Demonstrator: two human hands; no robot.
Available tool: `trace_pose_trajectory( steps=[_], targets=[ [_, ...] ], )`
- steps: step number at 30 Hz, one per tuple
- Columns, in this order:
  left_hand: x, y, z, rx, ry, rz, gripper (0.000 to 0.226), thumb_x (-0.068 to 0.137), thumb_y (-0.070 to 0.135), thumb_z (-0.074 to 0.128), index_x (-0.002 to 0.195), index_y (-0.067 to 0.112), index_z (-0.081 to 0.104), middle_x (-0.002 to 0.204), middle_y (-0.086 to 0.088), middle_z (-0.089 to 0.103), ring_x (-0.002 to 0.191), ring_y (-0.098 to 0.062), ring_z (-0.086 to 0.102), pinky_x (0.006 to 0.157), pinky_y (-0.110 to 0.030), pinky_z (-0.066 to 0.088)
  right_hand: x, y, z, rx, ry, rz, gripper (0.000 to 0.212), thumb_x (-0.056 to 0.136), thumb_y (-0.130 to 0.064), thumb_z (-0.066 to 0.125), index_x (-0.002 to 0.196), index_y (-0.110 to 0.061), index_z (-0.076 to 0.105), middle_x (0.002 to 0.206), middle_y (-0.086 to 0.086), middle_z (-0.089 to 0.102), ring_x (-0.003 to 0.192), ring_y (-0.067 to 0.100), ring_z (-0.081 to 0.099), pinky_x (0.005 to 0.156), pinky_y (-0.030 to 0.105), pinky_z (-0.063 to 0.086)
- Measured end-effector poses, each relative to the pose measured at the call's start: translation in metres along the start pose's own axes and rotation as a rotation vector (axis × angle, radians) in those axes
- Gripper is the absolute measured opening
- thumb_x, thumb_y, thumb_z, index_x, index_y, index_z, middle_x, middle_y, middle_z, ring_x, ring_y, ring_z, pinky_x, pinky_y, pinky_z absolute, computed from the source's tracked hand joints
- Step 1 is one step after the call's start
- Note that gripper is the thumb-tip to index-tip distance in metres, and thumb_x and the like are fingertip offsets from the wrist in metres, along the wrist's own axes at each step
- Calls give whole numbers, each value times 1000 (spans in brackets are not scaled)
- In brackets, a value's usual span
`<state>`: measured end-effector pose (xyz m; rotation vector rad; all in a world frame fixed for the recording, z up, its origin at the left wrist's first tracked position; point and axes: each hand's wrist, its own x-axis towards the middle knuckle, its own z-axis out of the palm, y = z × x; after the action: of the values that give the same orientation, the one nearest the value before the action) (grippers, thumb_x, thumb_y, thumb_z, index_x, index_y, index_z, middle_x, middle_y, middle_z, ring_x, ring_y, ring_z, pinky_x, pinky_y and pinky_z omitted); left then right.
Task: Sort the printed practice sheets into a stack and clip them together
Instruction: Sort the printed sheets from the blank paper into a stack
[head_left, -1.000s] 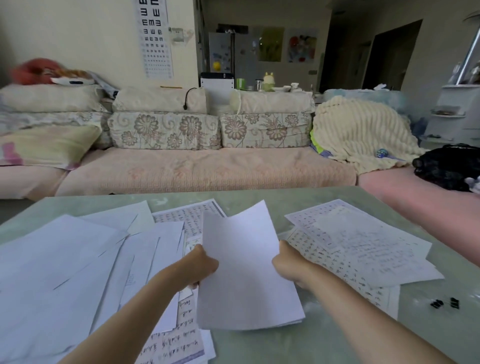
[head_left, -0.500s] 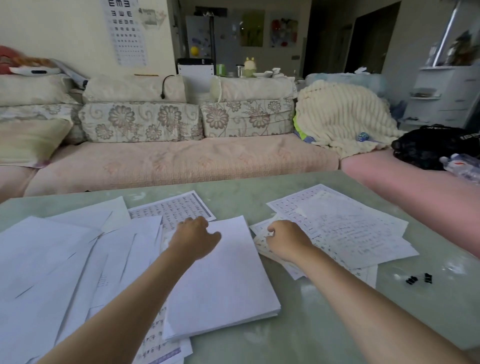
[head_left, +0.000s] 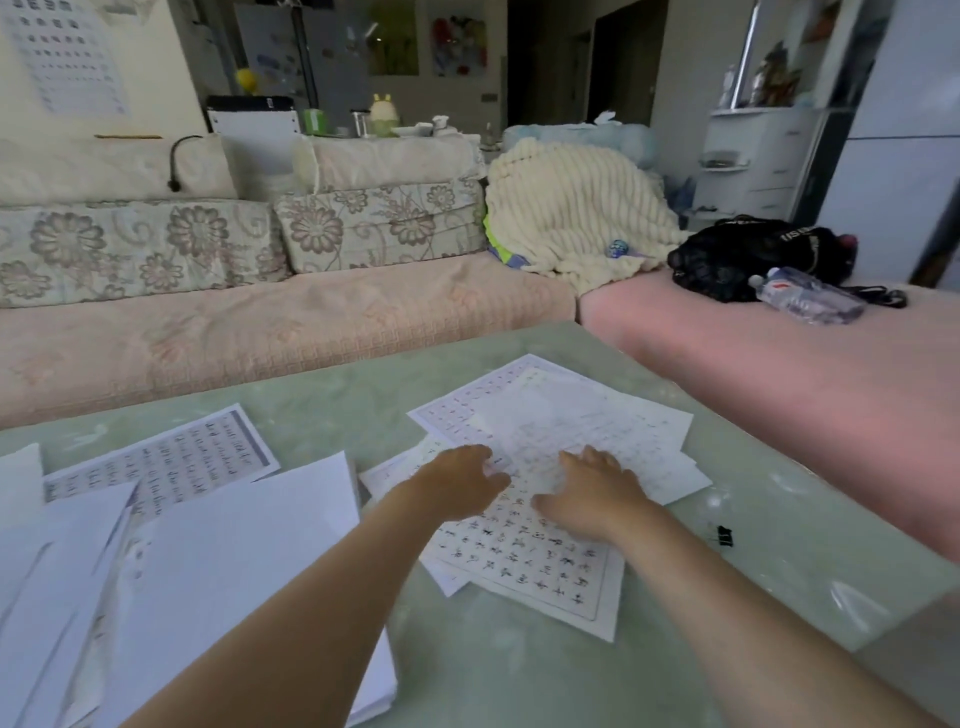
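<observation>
The bare left forearm (head_left: 322, 597) and right forearm (head_left: 727, 613) reach forward, angling inward. The left hand (head_left: 462, 480) and right hand (head_left: 592, 493) lie palm down, near each other but apart, fingers loosely extended, gripping nothing.

The stack (head_left: 234, 545), held upright a second ago, now lies flat on the tabletop (head_left: 493, 675) at about 8 o'clock, released. The left hand (head_left: 462, 480) and right hand (head_left: 592, 493) have moved off it and rest on the loose printed sheets (head_left: 545, 566) at its 3 o'clock.
</observation>
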<state>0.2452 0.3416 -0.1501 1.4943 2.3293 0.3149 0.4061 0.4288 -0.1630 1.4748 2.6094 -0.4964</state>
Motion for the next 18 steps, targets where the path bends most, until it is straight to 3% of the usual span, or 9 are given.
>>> trace_pose_trajectory(
  steps=[2,4,5,6,8,10,13,16,18],
  targets=[
    [4,7,7,-28,13,-6,52,98,49,42,140,19,44,147,-6,43,131,-26,43,105,-38,37,-1,-3,0,-71,59,-64,68,88,-53,48,145,-17,39,149,15,38,137,35,36,106,44,38],
    [2,12,10,-18,77,-6,49,99,47,41,136,16,50,141,-8,48,128,-28,45,100,-39,39,-6,-8,-3,-127,189,-157,31,87,-36,53,107,-13,60,104,7,61,100,28,59,76,32,46],
    [1,12,11,-17,105,-7,48,99,48,41,131,15,54,136,-8,51,124,-28,48,98,-39,41,-8,-11,-5,-153,249,-190,15,88,-27,54,87,-12,58,83,3,57,83,25,59,67,28,43],
    [1,12,12,-41,124,-17,46,99,49,40,124,15,59,127,-8,56,117,-28,52,95,-39,43,-8,-12,-7,-168,294,-196,16,88,-19,54,74,-13,51,71,1,50,73,24,55,62,27,40],
    [-1,14,11,-161,142,-50,45,98,52,37,101,14,62,103,-4,62,94,-23,58,84,-35,47,-8,-17,-9,-151,336,-187,25,89,-11,54,65,-14,46,66,0,47,67,22,52,57,26,38],
    [-3,18,5,-450,121,-119,45,99,52,37,96,13,60,95,-3,67,79,-20,59,75,-33,48,-10,-22,-13,-51,378,-213,15,90,-17,55,78,-14,63,78,2,62,71,23,57,59,25,40],
    [-11,17,-6,-998,13,-270,34,97,43,52,104,10,58,98,-12,72,75,-27,69,68,-34,57,-16,-29,-15,158,336,-333,22,91,-27,55,98,-23,75,91,-4,72,83,19,65,67,26,47],
    [-20,2,-12,-1037,101,-296,9,88,0,57,94,1,64,78,-13,69,63,-30,69,67,-41,61,-22,-37,-10,459,117,-412,23,88,-40,62,82,-23,76,71,-11,69,67,6,62,67,28,49],
    [-26,-12,-18,-972,222,-361,22,86,-10,47,78,6,60,76,-14,67,65,-30,68,67,-46,61,-20,-36,-9,576,85,-368,37,88,-43,63,65,-15,64,56,-12,55,56,6,50,58,25,40]
  ],
)
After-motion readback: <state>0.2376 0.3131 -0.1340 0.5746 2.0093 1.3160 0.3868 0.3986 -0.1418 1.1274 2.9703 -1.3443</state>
